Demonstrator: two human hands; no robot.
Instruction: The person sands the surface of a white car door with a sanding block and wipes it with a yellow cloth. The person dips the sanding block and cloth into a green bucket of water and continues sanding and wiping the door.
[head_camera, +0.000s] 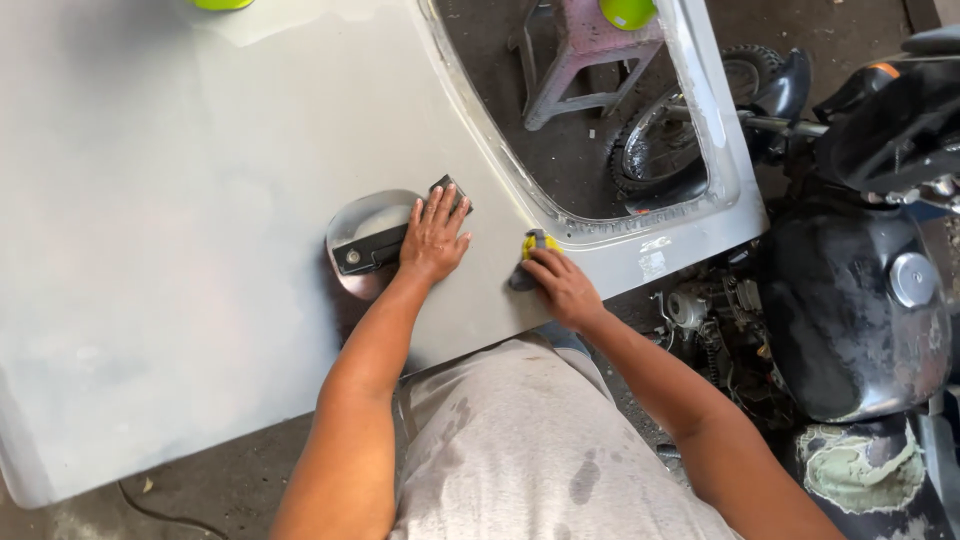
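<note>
A large grey car door panel (180, 220) lies flat in front of me, with a window opening at its upper right. My left hand (435, 238) rests flat on a dark sanding block (452, 190), beside the round handle recess (372, 215) and its black handle (368, 250). My right hand (562, 285) presses a small yellow and grey sponge pad (535, 246) against the panel near its lower edge, just below the window frame.
A black motorcycle (860, 290) stands close on the right, its wheel (670, 135) showing through the window opening. A pink stool (580, 55) sits beyond the panel. Two lime-green containers (628, 12) are at the top edge. Below lies dark concrete floor.
</note>
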